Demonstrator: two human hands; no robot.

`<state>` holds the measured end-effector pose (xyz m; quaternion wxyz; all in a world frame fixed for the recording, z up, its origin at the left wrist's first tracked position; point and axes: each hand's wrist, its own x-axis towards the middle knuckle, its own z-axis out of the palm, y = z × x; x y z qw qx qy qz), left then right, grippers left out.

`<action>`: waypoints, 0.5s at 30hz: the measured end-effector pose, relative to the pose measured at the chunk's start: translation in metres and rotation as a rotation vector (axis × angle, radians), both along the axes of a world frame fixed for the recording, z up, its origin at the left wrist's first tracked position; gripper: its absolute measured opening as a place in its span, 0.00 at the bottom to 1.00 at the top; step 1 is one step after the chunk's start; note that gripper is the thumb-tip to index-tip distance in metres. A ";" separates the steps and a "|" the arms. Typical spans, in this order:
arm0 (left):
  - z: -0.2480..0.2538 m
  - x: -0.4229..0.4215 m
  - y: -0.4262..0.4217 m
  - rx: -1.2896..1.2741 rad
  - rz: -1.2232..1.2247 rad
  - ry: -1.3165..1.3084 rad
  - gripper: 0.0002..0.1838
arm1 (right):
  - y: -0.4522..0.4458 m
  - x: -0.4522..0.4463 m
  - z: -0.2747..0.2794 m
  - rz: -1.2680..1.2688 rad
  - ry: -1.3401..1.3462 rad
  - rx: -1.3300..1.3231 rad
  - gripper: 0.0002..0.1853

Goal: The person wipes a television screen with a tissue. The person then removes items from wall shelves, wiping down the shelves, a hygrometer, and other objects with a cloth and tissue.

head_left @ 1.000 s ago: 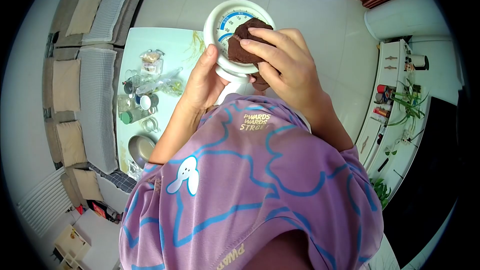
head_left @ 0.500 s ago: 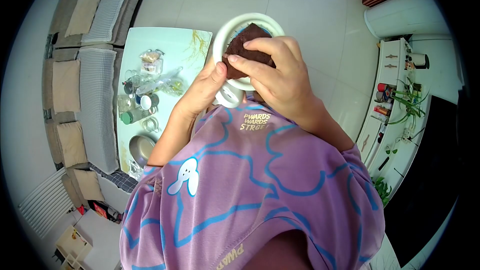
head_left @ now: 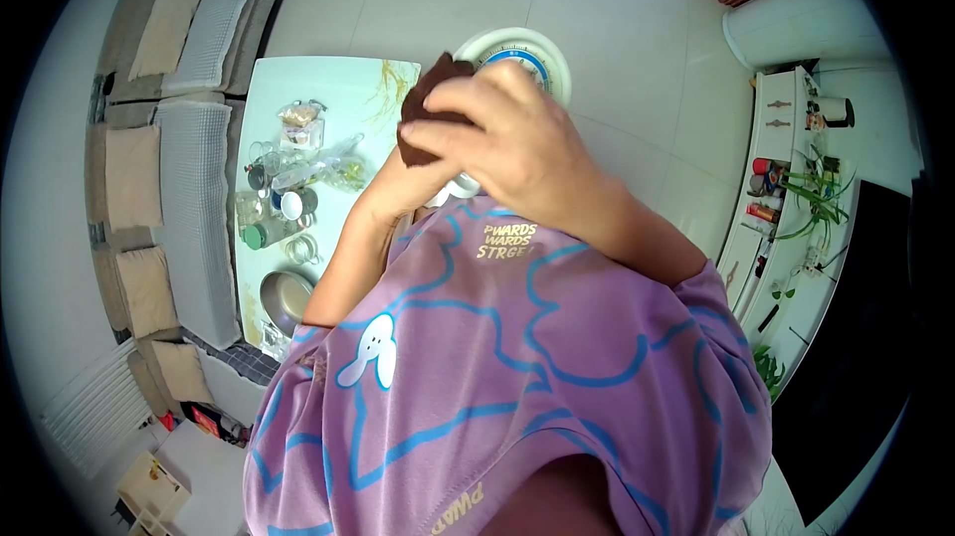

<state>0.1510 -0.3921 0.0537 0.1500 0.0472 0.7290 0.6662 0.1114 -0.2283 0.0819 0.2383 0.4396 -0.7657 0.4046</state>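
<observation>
My right hand [head_left: 512,133] grips a dark brown cloth [head_left: 428,108] at the left edge of a round white dial gauge [head_left: 559,69]. Numbers and a blue band show on the part of the dial above my knuckles; my hand covers much of the rest. Below and left of the cloth, my left hand [head_left: 400,186] is by the gauge's white lower part [head_left: 461,186]. The cloth and my right hand hide most of the left fingers, so their grip cannot be made out.
On the left, a glass-topped table [head_left: 343,89] bears jars, bags and a metal bowl [head_left: 286,297]. Beyond it stands a grey sofa [head_left: 194,198]. A white cabinet [head_left: 776,128] with plants and small items is at the right.
The brown cloth and my right hand have moved left across the dial to its left edge. The gauge has shifted right and slightly down, and its upper right rim is now uncovered.
</observation>
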 end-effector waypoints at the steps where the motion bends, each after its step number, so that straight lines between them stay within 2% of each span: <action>1: 0.003 -0.002 0.000 -0.015 0.034 -0.126 0.23 | 0.002 -0.008 0.000 -0.066 0.022 -0.005 0.15; 2: 0.004 -0.003 0.001 -0.029 0.071 -0.254 0.23 | 0.004 -0.015 -0.001 -0.129 0.044 -0.008 0.15; 3: 0.005 0.000 0.009 0.238 0.149 -0.171 0.25 | 0.008 -0.021 -0.002 -0.236 -0.033 -0.032 0.17; 6: 0.011 0.004 0.011 0.317 0.164 -0.165 0.27 | 0.021 -0.044 -0.015 -0.511 -0.075 -0.023 0.17; 7: 0.011 0.003 0.011 0.304 0.157 -0.188 0.27 | 0.019 -0.042 -0.014 -0.509 -0.076 -0.022 0.17; 10: 0.003 -0.002 0.004 0.194 0.095 -0.154 0.26 | -0.002 -0.017 -0.006 -0.167 0.032 -0.010 0.17; 11: -0.007 -0.006 0.002 -0.043 0.100 0.188 0.25 | -0.005 -0.010 -0.004 -0.075 -0.007 -0.015 0.17; 12: -0.010 -0.005 0.000 -0.044 0.094 0.184 0.25 | -0.007 -0.006 -0.002 0.016 -0.046 -0.022 0.16; 13: -0.005 -0.005 0.000 0.083 0.109 -0.001 0.25 | -0.004 -0.011 -0.002 0.009 -0.044 -0.024 0.16; 14: 0.000 -0.004 0.001 0.210 0.128 -0.193 0.24 | 0.002 -0.020 -0.001 -0.128 -0.074 -0.033 0.16; 15: 0.005 -0.002 0.005 0.185 0.176 -0.121 0.25 | 0.009 -0.031 -0.003 -0.262 -0.100 -0.043 0.15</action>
